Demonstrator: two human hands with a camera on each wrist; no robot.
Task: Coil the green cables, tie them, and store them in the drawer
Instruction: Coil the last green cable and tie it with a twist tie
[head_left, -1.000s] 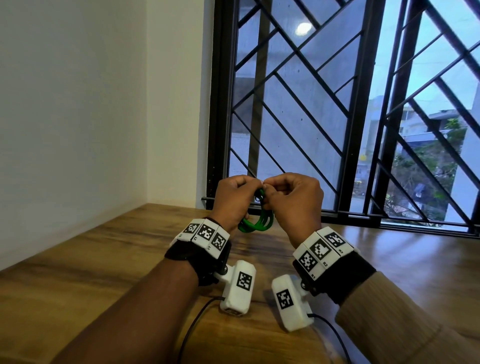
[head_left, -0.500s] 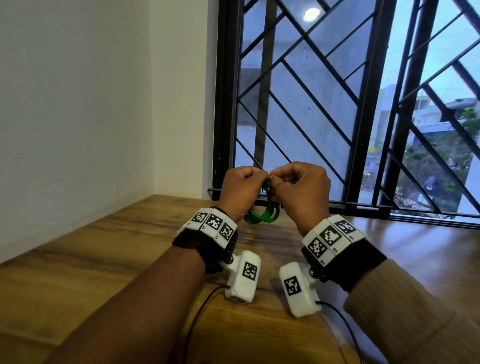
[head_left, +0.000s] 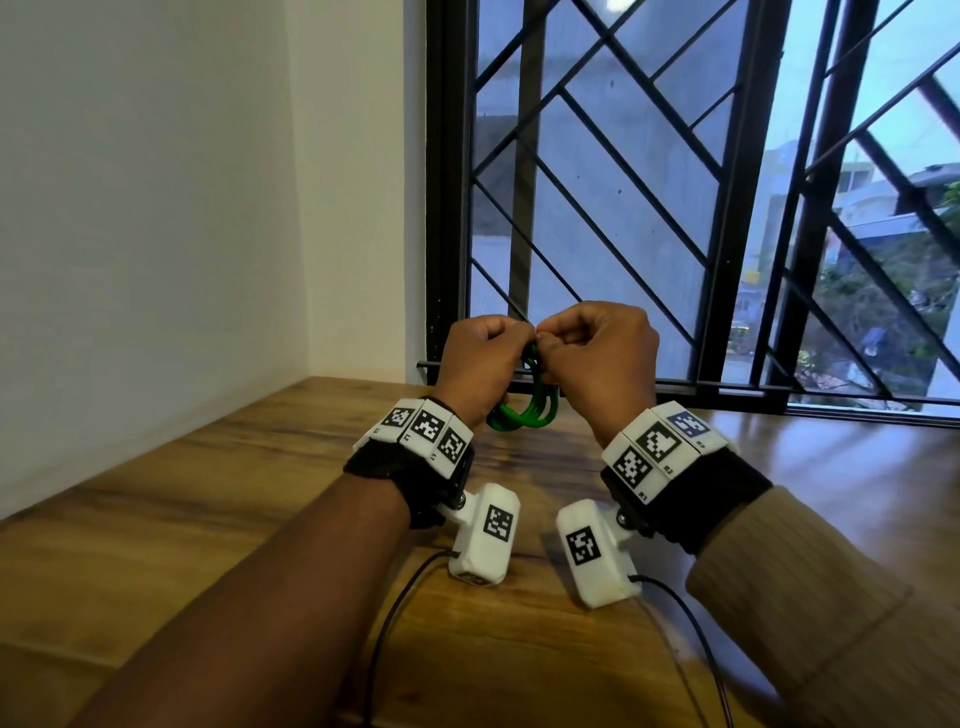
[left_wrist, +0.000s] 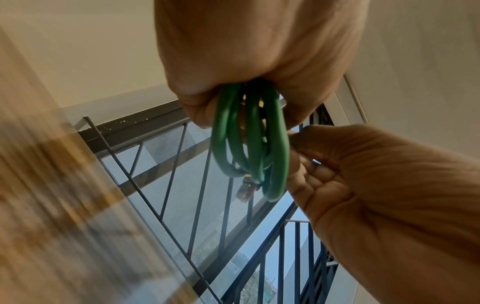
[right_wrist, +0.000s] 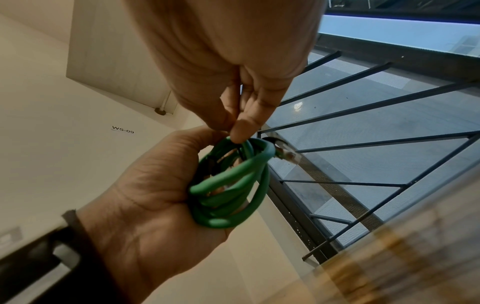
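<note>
Green cable coil is clenched by left hand, pinched by right hand; loosened grip risks loops springing apart.

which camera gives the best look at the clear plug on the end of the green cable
The right wrist view: the clear plug juts sideways from the green cable against the window. The left wrist view shows one blurred, hanging below; the head view hides it.

I see my right hand reaching down, its fingertips pinching the top of the coiled green cable. My left hand grips the coil from the left; a clear plug pokes out right, toward the window grille
</note>
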